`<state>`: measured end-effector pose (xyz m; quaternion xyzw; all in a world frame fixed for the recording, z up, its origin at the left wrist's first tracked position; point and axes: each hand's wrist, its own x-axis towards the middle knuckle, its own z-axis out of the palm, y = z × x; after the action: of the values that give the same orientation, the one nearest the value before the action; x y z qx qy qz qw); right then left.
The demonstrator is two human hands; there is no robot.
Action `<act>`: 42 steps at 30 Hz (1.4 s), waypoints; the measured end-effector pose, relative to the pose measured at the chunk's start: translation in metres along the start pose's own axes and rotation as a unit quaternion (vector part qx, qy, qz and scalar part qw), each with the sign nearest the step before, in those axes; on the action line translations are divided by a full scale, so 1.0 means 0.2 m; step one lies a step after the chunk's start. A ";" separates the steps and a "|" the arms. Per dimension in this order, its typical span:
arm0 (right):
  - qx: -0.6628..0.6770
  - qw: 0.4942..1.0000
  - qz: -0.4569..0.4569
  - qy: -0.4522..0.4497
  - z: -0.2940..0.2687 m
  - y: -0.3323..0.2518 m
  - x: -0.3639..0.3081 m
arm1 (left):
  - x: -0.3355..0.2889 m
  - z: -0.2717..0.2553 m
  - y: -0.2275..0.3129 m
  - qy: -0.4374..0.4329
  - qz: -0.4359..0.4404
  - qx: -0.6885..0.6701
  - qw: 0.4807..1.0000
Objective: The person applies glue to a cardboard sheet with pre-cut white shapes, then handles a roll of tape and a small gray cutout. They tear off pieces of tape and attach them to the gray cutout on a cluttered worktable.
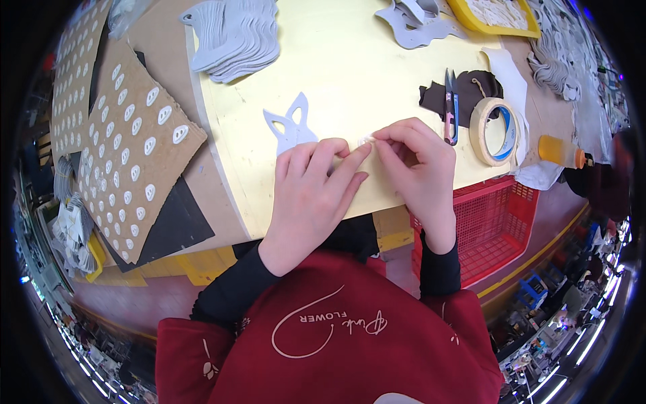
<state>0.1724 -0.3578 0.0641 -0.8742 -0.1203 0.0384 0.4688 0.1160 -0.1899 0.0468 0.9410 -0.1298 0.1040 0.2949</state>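
A small white piece (365, 141) is pinched between the thumb and index finger of my right hand (420, 172), just above the pale yellow table sheet (336, 74). My left hand (309, 188) lies palm down with its fingers apart, and its index fingertip reaches to the same white piece. Under the fingers of that hand, the lower part of a light grey cut piece (293, 135) is hidden. Its upper part shows two pointed loops with holes. What exactly the white piece is, I cannot make out.
Stacked grey pieces (235, 40) lie far left, loose grey pieces (414, 23) far right. Brown boards (134, 155) with white oval pieces stand left. Right are thread snips (451, 108), dark cloth (434, 99), a tape roll (481, 135), an orange bottle (558, 151), a yellow tray (484, 27) and a red crate (494, 222).
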 end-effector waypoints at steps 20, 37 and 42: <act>0.075 0.996 0.018 0.044 0.00 0.03 0.00 | 0.00 0.02 0.01 0.005 -0.014 0.002 1.000; 0.189 0.973 0.098 0.091 -0.01 0.03 -0.02 | 0.01 0.02 0.01 0.007 -0.019 -0.002 1.000; 0.172 0.974 0.091 0.113 -0.01 0.03 -0.02 | 0.01 0.01 0.01 0.006 -0.021 -0.009 1.000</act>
<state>0.1699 -0.3623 0.0603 -0.7864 0.0221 0.0020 0.6173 0.1167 -0.1933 0.0465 0.9401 -0.1091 0.1021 0.3063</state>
